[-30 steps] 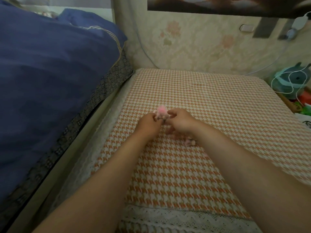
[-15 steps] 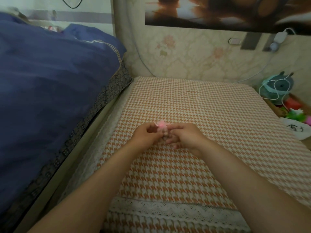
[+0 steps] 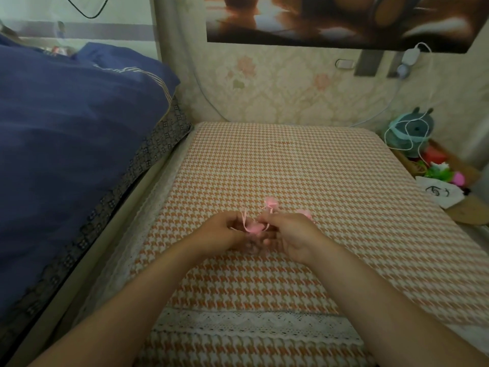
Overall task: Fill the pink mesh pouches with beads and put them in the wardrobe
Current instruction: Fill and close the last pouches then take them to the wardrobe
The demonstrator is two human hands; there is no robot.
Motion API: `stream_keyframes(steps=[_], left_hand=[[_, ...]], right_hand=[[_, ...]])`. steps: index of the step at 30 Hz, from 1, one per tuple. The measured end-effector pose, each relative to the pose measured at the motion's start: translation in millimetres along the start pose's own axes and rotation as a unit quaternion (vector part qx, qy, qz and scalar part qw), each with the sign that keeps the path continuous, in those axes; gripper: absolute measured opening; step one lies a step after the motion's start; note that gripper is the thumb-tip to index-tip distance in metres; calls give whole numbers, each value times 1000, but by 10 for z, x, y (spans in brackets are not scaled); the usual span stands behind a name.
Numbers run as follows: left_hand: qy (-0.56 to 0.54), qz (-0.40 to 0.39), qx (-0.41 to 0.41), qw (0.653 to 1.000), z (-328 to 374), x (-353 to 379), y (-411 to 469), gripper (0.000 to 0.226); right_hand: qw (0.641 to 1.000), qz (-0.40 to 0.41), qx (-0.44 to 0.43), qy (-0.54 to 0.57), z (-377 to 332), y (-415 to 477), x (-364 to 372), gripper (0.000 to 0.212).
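A small pink mesh pouch (image 3: 254, 228) with thin pink ribbons sits between my two hands, low over the orange-and-white houndstooth cloth (image 3: 304, 168). My left hand (image 3: 225, 233) pinches it from the left and my right hand (image 3: 292, 235) from the right. Two more pink pouches lie on the cloth just beyond my fingers, one (image 3: 271, 202) ahead and one (image 3: 304, 213) partly hidden behind my right hand. I see no beads; the pouch's lower part is blurred and covered by my fingers.
A blue quilt (image 3: 74, 133) on a bed fills the left. A papered wall (image 3: 277, 86) stands behind the cloth-covered surface. At the right edge a teal round gadget (image 3: 411, 128) with a white cable, toys and a white bag (image 3: 439, 193) crowd a box.
The view tilted up, so my hands sit lower in frame. The pouch's ribbons now stick out between my fingers, and two other pouches show beyond my hands.
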State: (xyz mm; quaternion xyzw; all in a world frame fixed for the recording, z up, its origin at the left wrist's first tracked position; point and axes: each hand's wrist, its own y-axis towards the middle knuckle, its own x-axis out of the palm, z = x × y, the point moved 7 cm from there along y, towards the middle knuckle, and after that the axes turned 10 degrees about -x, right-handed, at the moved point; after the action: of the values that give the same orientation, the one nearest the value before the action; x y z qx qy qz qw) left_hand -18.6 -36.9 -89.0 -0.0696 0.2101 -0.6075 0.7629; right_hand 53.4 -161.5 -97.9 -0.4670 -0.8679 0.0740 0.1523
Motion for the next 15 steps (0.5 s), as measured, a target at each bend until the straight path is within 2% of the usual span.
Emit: stream_keyframes(steps=[4, 9, 13, 15], left_hand=[[-58, 24, -64, 996, 22, -29, 34, 21], [-77, 77, -49, 993, 1, -76, 91, 24], [-30, 92, 23, 995, 87, -92, 110, 22], [49, 113, 98, 988, 162, -105, 105, 18]], right_hand=[[1000, -1, -4, -15, -6, 45, -10, 17], [999, -37, -3, -39, -25, 72, -3, 23], [992, -52, -6, -111, -41, 79, -34, 22], [987, -59, -8, -150, -37, 96, -52, 22]])
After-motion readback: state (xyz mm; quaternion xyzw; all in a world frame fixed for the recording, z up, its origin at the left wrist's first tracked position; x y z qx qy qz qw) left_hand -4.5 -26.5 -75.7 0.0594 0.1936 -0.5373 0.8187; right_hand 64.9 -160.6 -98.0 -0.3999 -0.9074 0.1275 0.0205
